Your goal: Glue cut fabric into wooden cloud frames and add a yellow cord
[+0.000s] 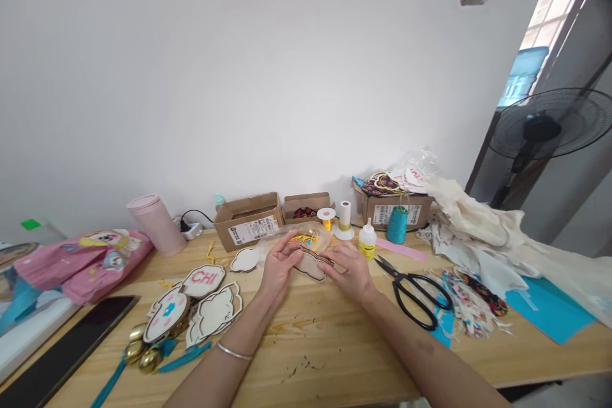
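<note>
Between my hands is a cloud-shaped wooden piece (310, 265) with a dark edge, held a little above the table. My left hand (282, 261) pinches its left end between thumb and fingers. On its right end, the thumb and fingers of my right hand (350, 269) are closed. Just behind it lies a clear plastic bag (272, 243) with yellow cords (306, 239) in or on it. A pale cloud-shaped piece (245, 259) rests left of my left hand. The white glue bottle (368, 241) stands upright behind my right hand.
Black-handled scissors (415, 293) and fabric scraps (473, 306) lie to the right. Decorated wooden shapes (204, 281) and brass bells (150, 360) are on the left, near a dark phone-like slab (71, 350). Cardboard boxes (248, 220), thread spools (345, 220) and a teal thread cone (396, 224) stand along the wall.
</note>
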Motion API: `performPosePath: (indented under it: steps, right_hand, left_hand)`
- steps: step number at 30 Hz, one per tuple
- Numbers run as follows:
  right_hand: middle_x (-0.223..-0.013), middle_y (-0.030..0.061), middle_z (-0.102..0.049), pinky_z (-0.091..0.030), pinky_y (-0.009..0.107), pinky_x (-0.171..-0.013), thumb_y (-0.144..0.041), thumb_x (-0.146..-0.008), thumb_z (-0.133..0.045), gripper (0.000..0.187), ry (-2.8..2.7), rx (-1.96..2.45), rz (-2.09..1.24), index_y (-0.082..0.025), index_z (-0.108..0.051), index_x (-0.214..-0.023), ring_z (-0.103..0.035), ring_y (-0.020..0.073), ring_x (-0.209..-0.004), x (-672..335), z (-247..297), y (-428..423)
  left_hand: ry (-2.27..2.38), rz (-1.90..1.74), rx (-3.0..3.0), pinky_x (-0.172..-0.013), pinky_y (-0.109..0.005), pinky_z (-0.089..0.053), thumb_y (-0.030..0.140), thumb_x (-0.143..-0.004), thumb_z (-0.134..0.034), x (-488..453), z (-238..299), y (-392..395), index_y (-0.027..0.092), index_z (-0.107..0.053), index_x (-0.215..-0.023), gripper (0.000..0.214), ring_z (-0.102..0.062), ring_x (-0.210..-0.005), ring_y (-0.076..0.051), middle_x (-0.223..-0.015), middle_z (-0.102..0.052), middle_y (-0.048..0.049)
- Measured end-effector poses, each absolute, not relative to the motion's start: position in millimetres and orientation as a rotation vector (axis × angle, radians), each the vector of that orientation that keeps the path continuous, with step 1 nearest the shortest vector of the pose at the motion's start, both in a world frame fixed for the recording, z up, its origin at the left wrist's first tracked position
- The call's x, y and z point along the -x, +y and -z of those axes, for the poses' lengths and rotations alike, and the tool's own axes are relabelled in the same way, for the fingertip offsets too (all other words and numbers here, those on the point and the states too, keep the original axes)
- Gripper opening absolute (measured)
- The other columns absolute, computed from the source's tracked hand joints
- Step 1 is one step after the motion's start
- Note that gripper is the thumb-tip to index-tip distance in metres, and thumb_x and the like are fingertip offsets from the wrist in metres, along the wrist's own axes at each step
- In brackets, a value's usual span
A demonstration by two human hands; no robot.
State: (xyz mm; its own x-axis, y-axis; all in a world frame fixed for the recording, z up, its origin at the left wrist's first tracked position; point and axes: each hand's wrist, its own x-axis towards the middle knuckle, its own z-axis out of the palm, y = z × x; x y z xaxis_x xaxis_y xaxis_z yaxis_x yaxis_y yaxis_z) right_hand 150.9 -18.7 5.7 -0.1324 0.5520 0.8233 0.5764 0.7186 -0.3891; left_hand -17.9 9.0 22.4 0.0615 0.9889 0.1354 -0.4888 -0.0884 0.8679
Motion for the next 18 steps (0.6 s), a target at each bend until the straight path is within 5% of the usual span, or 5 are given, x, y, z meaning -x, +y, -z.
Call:
performPosePath:
  steps: [8,18]
  right_hand:
    - [-0.055,0.0029,-0.059,-0.04,0.029,-0.06,-0.042,-0.075,-0.058,0.03,-1.544,1.059,-0.619,-0.017,-0.07,-0.063,-0.049,0.0148,-0.058,-148,1,-11]
    - [-0.07,0.0043,-0.068,-0.043,0.026,-0.054,-0.063,-0.066,-0.053,0.054,-1.32,1.163,-0.948,-0.014,-0.072,-0.081,-0.055,0.0147,-0.058,-153,7,1]
  left_hand:
    - [0.747,-1.34,-0.884,-0.059,-0.017,-0.047,0.023,-0.055,-0.078,16,-21,8,0.017,-0.06,-0.107,0.056,-0.06,-0.06,-0.008,-0.075,-0.069,0.0002]
    - [0.877,-1.089,-0.867,-0.062,-0.024,-0.054,0.015,-0.069,-0.067,25,-20,12,0.013,-0.063,-0.1,0.031,-0.065,-0.068,-0.013,-0.087,-0.07,-0.0081]
